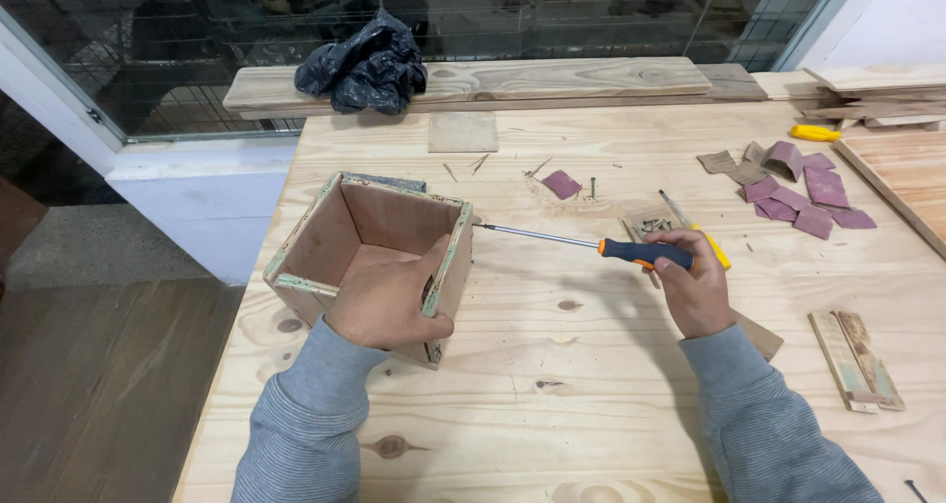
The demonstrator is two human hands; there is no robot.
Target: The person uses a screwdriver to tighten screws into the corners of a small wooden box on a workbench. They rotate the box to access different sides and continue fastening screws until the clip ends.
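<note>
Gripping the wooden box (370, 252) by its near wall, the left hand (386, 298) steadies it on the counter (552, 385); the right hand (695, 288) grasps a screwdriver (591, 244), tip at the box's right upper corner. Box looks assembled; this corner's fastening appears unfinished.

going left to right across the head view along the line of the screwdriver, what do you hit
open wooden box → left hand gripping its right wall → screwdriver's thin metal shaft → orange and black screwdriver handle → right hand
</note>
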